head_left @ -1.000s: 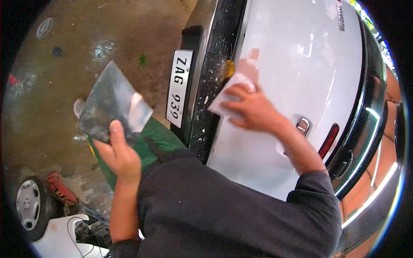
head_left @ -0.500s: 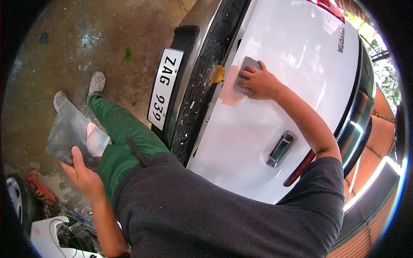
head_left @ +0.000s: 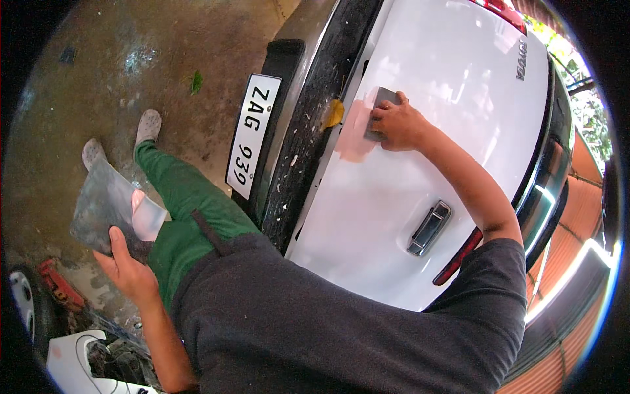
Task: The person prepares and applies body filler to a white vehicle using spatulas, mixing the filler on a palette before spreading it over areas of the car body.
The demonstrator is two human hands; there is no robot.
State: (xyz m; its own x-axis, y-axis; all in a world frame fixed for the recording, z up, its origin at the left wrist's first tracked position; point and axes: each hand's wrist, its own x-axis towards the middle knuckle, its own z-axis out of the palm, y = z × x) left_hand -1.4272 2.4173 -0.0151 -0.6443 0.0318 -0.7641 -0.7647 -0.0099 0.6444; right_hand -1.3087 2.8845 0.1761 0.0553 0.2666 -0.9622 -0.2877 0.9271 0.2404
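Observation:
My right hand [head_left: 401,126] presses a dark grey flat spreader [head_left: 386,98] against the white tailgate [head_left: 420,177], its fingers bent over the spreader's face. Beside the spreader, on its left, a patch of pink body filler [head_left: 354,134] is smeared over the paint near the tailgate's edge. Down at the left, my left hand [head_left: 130,270] grips a grey, smudged mixing board [head_left: 105,203] with the thumb on top. A lump of pink filler [head_left: 139,202] and a pale smear lie toward the board's right corner. The fingers under the board are mostly hidden.
A black step bumper [head_left: 308,141] with a white number plate [head_left: 252,138] runs alongside the tailgate; a yellow leaf [head_left: 333,113] lies on it. The tailgate has a chrome handle [head_left: 428,228]. A wheel [head_left: 29,305] and a white panel [head_left: 72,354] stand at lower left.
My right hand and the spreader have shifted slightly to the right over the tailgate, and the spreader's angle has changed. My left hand and the board have barely moved.

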